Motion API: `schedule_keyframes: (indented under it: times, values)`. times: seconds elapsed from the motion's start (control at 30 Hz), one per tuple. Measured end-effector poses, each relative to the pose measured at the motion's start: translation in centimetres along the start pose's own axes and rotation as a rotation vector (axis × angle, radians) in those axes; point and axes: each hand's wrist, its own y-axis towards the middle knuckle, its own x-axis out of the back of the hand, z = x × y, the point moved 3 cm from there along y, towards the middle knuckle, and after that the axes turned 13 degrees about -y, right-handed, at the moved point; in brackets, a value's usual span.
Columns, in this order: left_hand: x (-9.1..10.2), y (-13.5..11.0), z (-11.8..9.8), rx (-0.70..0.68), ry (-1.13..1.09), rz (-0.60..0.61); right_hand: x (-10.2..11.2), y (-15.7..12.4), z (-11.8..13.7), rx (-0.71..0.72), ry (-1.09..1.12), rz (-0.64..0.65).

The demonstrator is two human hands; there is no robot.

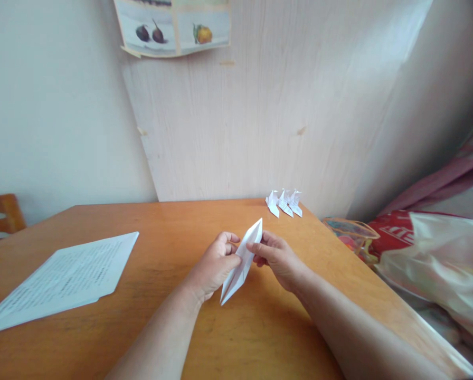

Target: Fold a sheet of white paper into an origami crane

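Between my hands is a folded sheet of white paper (pixel 241 269), long and narrow with pointed ends, tilted above the wooden table (pixel 173 338). My left hand (pixel 216 264) grips its left edge, thumb on the near face. On the other side, my right hand (pixel 276 256) pinches it with the thumb pressed on the face and the fingers behind. A crease runs lengthwise down the paper. Parts of the fingers behind it are hidden.
Three small folded paper figures (pixel 284 203) stand at the table's back right. Printed sheets (pixel 74 274) lie stacked at the left. Beyond the right edge are plastic bags (pixel 438 264). A wooden chair (pixel 2 214) is at the far left, and a picture sheet (pixel 175 29) hangs on the wall board.
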Motion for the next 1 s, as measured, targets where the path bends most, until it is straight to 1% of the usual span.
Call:
schedule_keyframes:
  times: [0.07, 0.23, 0.37, 0.43, 0.47, 0.57, 0.6, 0.63, 0.7, 0.77, 0.8, 0.87, 1.0]
  values:
    - [0.0, -0.1, 0.0, 0.009, 0.016, 0.012, 0.0, 0.0, 0.0, -0.002, 0.012, 0.002]
    - [0.3, 0.0, -0.2, 0.004, 0.052, -0.03, 0.1, 0.1, 0.1, -0.015, 0.095, -0.094]
    - [0.4, 0.1, -0.1, 0.037, 0.079, -0.014, 0.3, 0.3, 0.0, -0.055, 0.063, -0.113]
    - [0.7, 0.1, -0.1, 0.043, 0.096, -0.008, 1.0, 0.5, -0.1, -0.057, -0.021, -0.16]
    - [0.8, 0.1, -0.1, 0.039, 0.109, -0.009, 1.5, 0.6, -0.1, -0.041, -0.085, -0.209]
    - [1.5, 0.1, 0.0, 0.016, 0.146, -0.005, 3.1, 0.6, 0.5, 0.107, -0.374, -0.414]
    - [1.7, 0.1, 0.2, 0.015, 0.159, 0.007, 3.3, 0.5, 0.9, 0.185, -0.496, -0.427]
    - [1.9, 0.1, 0.3, 0.016, 0.173, 0.024, 3.3, 0.4, 1.3, 0.264, -0.603, -0.393]
    - [2.1, 0.1, 0.6, 0.013, 0.211, 0.061, 2.7, -0.1, 2.0, 0.375, -0.752, -0.219]
    - [2.1, 0.0, 0.8, -0.011, 0.275, 0.098, 1.7, -0.8, 2.4, 0.432, -0.888, -0.029]
    - [2.1, -0.1, 0.8, -0.031, 0.316, 0.114, 1.3, -1.2, 2.5, 0.455, -0.959, 0.035]
    - [2.0, -0.3, 0.8, -0.068, 0.386, 0.139, 0.7, -1.7, 2.7, 0.48, -1.072, 0.101]
    - [1.8, -0.6, 0.9, -0.06, 0.426, 0.197, 0.4, -1.7, 2.5, 0.462, -1.177, 0.146]
